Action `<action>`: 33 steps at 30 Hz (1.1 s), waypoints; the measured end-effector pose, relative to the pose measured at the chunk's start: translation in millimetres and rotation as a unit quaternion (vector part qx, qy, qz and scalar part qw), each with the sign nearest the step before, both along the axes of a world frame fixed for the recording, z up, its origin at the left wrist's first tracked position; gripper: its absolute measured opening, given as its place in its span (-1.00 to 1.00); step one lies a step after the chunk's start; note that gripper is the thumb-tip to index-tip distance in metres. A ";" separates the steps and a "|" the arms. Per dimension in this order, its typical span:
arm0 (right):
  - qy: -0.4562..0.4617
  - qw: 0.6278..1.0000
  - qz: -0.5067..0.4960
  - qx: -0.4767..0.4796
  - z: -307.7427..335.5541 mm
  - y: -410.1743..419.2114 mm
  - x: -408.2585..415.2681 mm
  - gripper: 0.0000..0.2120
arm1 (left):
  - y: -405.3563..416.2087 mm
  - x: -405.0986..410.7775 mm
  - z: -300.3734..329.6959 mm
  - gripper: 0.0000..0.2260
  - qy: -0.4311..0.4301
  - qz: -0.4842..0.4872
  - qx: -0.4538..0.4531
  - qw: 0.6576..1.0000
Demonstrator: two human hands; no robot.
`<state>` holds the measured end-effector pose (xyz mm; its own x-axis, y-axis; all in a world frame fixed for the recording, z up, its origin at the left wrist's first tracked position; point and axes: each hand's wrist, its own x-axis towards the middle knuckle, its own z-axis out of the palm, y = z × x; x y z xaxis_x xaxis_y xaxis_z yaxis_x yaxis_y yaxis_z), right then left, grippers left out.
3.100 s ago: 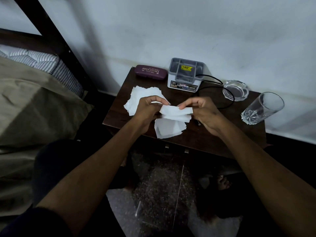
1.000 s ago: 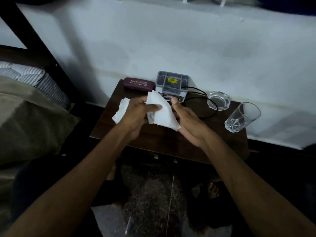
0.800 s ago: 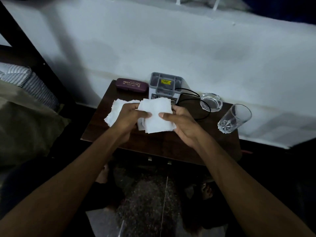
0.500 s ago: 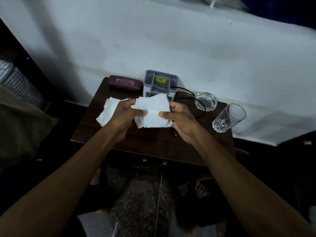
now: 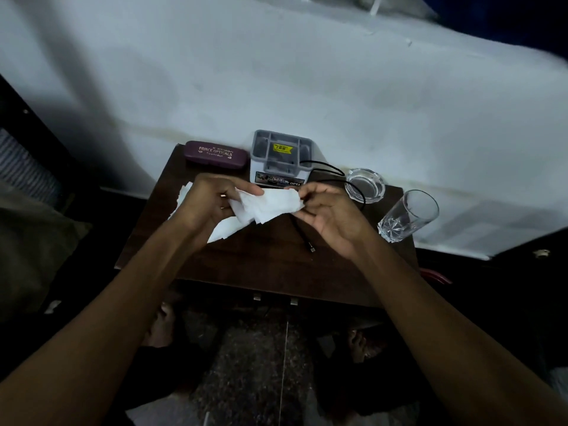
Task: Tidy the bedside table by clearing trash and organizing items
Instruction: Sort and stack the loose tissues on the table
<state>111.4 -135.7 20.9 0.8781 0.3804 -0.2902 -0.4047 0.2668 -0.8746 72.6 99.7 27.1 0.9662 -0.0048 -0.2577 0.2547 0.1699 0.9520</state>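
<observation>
White tissues (image 5: 270, 206) are gripped between both hands (image 5: 212, 202) above the table (image 5: 264, 265) centre, more sheets (image 5: 226, 232) left beneath at 9 o'clock, the cable (image 5: 302, 238) uncoiled, so tidying is judged barely begun.

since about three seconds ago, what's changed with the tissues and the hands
Both hands now hold the tissue bunched and stretched between them: left hand at one end, right hand pinching the other. Earlier it was a neat folded strip. More tissues still lie beneath; glasses case, organizer, ashtray and glass stayed put.
</observation>
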 end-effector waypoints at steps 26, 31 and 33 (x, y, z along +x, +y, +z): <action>-0.149 0.933 -0.203 -0.258 54.9 -13.3 91.8 -0.73 | -8.2 8.3 13.0 -0.72 -0.047 0.024 -0.011 0.999; -0.237 0.840 -0.080 -0.482 72.3 -21.7 138.4 -0.83 | 2.3 13.5 13.1 -0.74 -0.044 0.035 -0.002 0.998; -0.251 0.783 -0.024 -0.568 69.2 -11.3 149.1 -0.80 | 5.5 14.4 13.5 -0.75 -0.041 0.037 -0.006 0.998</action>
<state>260.5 -147.0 90.2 0.9954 0.0903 -0.0318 0.0528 -0.7951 -0.6041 87.1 105.1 40.5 0.9820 0.0656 -0.1771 0.1613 0.1960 0.9672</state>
